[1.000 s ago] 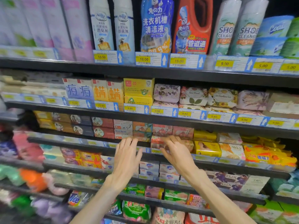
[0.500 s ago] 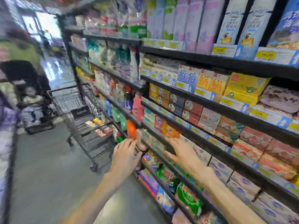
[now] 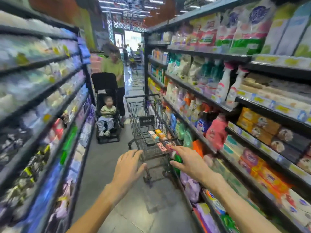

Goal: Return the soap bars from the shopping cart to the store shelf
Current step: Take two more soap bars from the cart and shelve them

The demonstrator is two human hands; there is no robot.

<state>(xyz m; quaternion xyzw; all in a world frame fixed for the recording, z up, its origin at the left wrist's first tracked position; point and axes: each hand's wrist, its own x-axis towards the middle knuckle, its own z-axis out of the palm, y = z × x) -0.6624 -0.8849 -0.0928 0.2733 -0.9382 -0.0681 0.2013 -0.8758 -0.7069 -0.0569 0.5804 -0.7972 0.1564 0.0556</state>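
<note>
Holding several soap bars (image 3: 159,135) (boxed): shopping cart (image 3: 134,113); both hands (image 3: 128,167) spread, empty, nearby.

The one camera sits on my head and looks forward and down along the aisle, wide-angled, so the shelves (image 3: 252,105) bend at both edges. My hands are nearest; the cart (image 3: 148,125) stands just past them, and a stroller (image 3: 106,91) farther off.

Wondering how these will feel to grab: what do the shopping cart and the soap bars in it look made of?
Shopping cart: dark, matte-looking metal wire, judging by its thin open grid. Soap bars: probably printed cardboard boxes, given flat coloured faces; blur leaves it open.
</note>
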